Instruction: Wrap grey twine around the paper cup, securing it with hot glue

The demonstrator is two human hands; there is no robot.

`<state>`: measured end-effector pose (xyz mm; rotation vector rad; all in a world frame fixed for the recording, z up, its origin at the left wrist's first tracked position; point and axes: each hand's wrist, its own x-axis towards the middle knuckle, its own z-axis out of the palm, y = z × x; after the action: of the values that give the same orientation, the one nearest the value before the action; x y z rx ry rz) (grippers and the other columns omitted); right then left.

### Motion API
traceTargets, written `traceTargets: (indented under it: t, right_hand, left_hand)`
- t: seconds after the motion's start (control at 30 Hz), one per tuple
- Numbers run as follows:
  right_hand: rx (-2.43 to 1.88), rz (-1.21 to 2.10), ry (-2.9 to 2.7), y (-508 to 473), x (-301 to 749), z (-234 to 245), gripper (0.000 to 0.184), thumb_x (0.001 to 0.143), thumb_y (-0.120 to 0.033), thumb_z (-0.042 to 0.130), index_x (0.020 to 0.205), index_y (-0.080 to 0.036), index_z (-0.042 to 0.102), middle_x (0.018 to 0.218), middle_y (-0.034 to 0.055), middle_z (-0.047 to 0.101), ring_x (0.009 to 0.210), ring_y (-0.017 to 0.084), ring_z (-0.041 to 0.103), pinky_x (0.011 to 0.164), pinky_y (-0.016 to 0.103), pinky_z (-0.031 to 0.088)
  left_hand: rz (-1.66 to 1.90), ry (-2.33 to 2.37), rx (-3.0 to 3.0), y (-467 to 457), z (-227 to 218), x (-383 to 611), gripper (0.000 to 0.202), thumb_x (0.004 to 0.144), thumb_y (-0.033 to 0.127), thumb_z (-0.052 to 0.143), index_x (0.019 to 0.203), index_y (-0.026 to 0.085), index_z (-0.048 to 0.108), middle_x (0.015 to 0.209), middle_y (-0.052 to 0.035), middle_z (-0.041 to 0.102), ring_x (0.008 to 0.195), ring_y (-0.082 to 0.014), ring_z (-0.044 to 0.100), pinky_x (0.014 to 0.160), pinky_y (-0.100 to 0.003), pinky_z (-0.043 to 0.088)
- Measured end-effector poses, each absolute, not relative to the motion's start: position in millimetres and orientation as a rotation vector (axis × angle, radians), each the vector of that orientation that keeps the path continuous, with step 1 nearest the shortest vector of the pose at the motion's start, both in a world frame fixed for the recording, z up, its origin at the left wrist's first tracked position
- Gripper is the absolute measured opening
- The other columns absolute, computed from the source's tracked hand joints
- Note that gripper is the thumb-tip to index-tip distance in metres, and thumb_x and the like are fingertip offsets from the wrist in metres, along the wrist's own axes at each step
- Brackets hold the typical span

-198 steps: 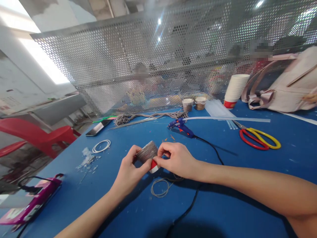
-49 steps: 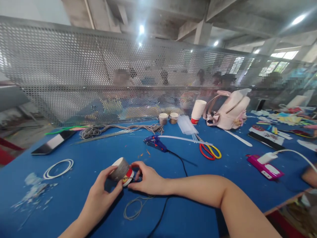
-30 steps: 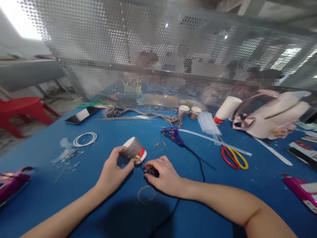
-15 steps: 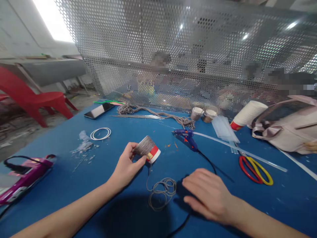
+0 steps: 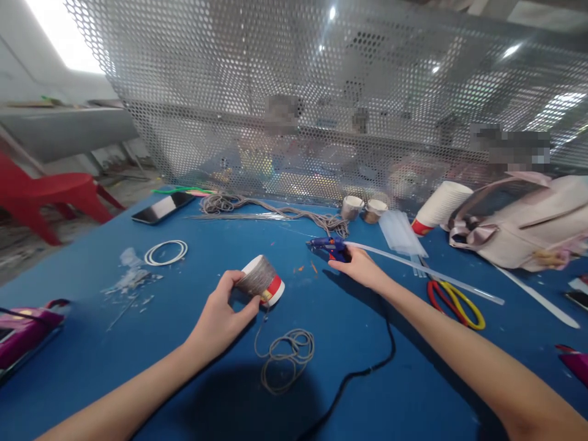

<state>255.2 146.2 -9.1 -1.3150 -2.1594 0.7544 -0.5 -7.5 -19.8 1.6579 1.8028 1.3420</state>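
Grey cord, wound in close turns, covers the side wall of the paper cup (image 5: 260, 282). The cup is held on its side, low over the blue bench (image 5: 138, 367), by the left hand (image 5: 219, 315). The fingers (image 5: 229, 280) are closed about the wound wall, with the thumb beneath; the white end and the red-banded end are left bare. The cup is judged light and thin-walled, hence easily crushed. The ribbed cord offers a rough, non-slip surface, so a gentle hold across the wound middle is judged best. A limp tail of cord hangs from the cup to a loose coil (image 5: 287, 355) lying just in front.

The right hand (image 5: 361, 268) is stretched forward, its fingers (image 5: 345, 257) laid over the handle of the blue glue gun (image 5: 327, 245). Whether the grasp is fully closed cannot be told. The gun is judged rigid, hard plastic, best taken by the handle and away from the nozzle; its black cable (image 5: 367, 370) trails back across the bench and would drag.

Beyond lie a long translucent glue stick (image 5: 422, 272), red-and-yellow scissors (image 5: 454, 300), a stack of paper cups (image 5: 438, 205), two small wrapped cups (image 5: 362, 208), a bundle of cord (image 5: 275, 211), a white ring (image 5: 165, 252), a phone (image 5: 160, 208) and a pink bag (image 5: 519, 226). A perforated metal screen (image 5: 321, 92) closes the far edge.
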Motion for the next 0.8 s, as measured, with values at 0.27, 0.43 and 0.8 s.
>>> traceTargets:
  t: [0.27,0.43,0.8]
  right_hand:
    - [-1.386,0.847,-2.144,145.9,245.0,-13.2,0.026,0.078,-0.036,0.054,0.058,-0.019,0.059,0.054,0.0005,0.062,0.053,0.016,0.058,0.055,0.028,0.046]
    - [-1.193,0.953,-2.066,94.6,240.9,-3.0,0.025,0.08,-0.045,0.054,0.078,-0.02,0.058,0.054,-0.0022,0.061,0.05,0.014,0.058,0.049,0.024,0.046]
    - [-0.646,0.586,-2.335,45.6,227.7,-16.0,0.014,0.087,-0.035,0.056,0.088,-0.02,0.053,0.064,-0.0013,0.063,0.046,0.009,0.056,0.045,0.02,0.041]
  left_hand:
    - [1.297,1.863,1.682,-8.1,-22.6,-1.0,0.021,0.072,0.031,0.056,0.09,0.021,0.049,0.084,-0.0007,0.059,0.077,-0.0159,0.057,0.073,-0.03,0.048]
    - [1.29,1.912,1.662,-6.8,-23.5,-2.4,0.02,0.073,0.031,0.056,0.088,0.021,0.049,0.082,-0.0001,0.058,0.076,-0.0159,0.057,0.071,-0.029,0.047]
    - [1.279,1.984,1.731,-9.3,-22.2,2.2,0.018,0.073,0.029,0.054,0.088,0.02,0.049,0.081,-0.0006,0.06,0.072,-0.0148,0.057,0.068,-0.028,0.047]
